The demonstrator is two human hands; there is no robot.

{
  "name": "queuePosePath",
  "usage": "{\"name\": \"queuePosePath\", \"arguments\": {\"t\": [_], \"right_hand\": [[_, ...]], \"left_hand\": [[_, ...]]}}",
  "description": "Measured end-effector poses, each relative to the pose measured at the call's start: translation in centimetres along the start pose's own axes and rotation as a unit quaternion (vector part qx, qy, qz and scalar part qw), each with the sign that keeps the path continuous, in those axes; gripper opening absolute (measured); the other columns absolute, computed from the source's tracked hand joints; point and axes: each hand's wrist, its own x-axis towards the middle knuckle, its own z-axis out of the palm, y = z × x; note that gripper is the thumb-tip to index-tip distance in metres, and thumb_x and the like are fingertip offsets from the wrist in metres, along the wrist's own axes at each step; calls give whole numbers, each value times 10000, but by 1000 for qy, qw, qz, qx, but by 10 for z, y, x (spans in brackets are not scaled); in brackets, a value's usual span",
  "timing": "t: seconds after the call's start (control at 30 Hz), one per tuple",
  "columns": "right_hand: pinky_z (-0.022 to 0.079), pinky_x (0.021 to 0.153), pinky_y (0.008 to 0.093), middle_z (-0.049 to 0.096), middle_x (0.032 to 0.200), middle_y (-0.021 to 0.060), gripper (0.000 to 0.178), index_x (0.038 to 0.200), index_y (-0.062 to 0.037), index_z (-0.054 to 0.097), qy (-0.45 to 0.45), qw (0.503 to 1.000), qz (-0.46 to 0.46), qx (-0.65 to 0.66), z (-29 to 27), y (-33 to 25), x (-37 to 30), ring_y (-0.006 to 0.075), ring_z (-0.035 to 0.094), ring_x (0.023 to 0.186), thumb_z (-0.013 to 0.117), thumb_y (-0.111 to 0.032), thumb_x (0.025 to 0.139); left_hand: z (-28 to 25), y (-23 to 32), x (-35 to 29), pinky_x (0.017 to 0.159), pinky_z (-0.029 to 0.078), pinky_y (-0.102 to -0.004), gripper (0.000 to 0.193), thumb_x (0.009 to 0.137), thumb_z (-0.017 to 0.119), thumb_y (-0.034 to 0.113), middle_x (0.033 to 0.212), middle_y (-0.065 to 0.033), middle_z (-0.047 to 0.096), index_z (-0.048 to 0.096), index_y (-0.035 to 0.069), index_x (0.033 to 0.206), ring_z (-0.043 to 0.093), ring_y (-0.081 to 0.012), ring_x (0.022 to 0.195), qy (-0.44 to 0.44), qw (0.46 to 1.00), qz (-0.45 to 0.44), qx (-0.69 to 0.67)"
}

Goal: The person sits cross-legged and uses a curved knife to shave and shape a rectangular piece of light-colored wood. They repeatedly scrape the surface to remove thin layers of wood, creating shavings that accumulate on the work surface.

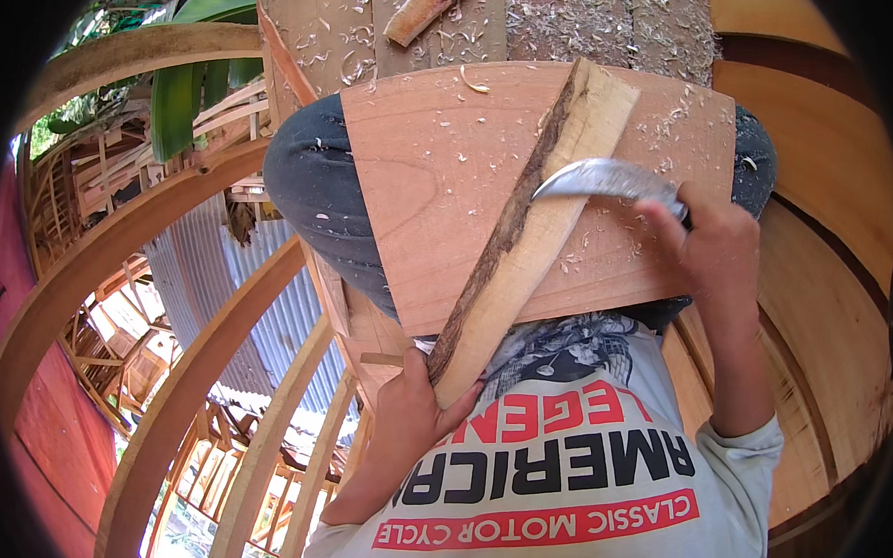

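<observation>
A long strip of pale wood (557,204) with dark bark along its left edge lies slantwise across a flat wooden board (401,179) on my lap. My left hand (418,401) is closed around the strip's near end, by my shirt. In my right hand (713,244) I grip a curved knife (607,178), its handle mostly hidden by my fingers. The silvery blade points left and crosses the strip above its middle, its tip at the bark edge. Whether the blade cuts into the wood I cannot tell.
Curly shavings (473,80) lie on the board and on the planks (563,27) beyond it, near a short piece of wood (421,12). Curved wooden ribs (207,369) rise at the left, with corrugated metal sheets (239,291) behind. Wide curved planks (809,321) form a wall at the right.
</observation>
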Motion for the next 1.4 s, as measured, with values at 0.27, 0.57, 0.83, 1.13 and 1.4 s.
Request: {"name": "queuePosePath", "arguments": {"t": [0.27, 0.57, 0.83, 1.13, 1.4], "right_hand": [[435, 478, 373, 556, 574, 163, 530, 723, 0, 625, -64, 989, 109, 81, -38, 4, 6, 287, 577, 507, 659, -521, 813], [472, 492, 380, 580, 582, 139, 554, 648, -39, 601, -80, 995, -42, 38, -19, -29, -7, 298, 599, 515, 668, -577, 763], [412, 503, 372, 542, 553, 163, 574, 783, 22, 661, 10, 979, 192, 73, -53, 34, 27, 296, 537, 490, 628, -548, 838], [421, 451, 361, 520, 515, 149, 548, 668, -19, 600, -8, 996, 87, 22, -16, 2, 23, 286, 552, 462, 678, -549, 782], [417, 441, 365, 520, 512, 144, 540, 637, -24, 572, -77, 997, 14, 25, -32, -19, 11, 303, 546, 456, 692, -531, 778]], "left_hand": [[0, -2, 1, 550, 502, -417, 581, 770, 731, 386, 733, -240, 625, 376, 2, 1024, 652, -424, 680, -37, 997, -10, -64], [4, -6, 5, 561, 500, -418, 573, 757, 730, 402, 687, -242, 604, 455, -38, 1002, 644, -407, 647, -34, 997, 12, -74], [13, -15, 8, 552, 493, -403, 548, 736, 753, 391, 647, -225, 583, 458, -24, 940, 633, -393, 613, -30, 993, 29, -111], [7, -18, 16, 554, 500, -384, 567, 727, 791, 376, 700, -202, 604, 472, -23, 972, 646, -384, 645, -38, 993, 43, -107], [6, -18, 21, 562, 498, -397, 557, 734, 788, 353, 705, -200, 599, 467, -25, 989, 641, -385, 640, -45, 990, 66, -114]]}}
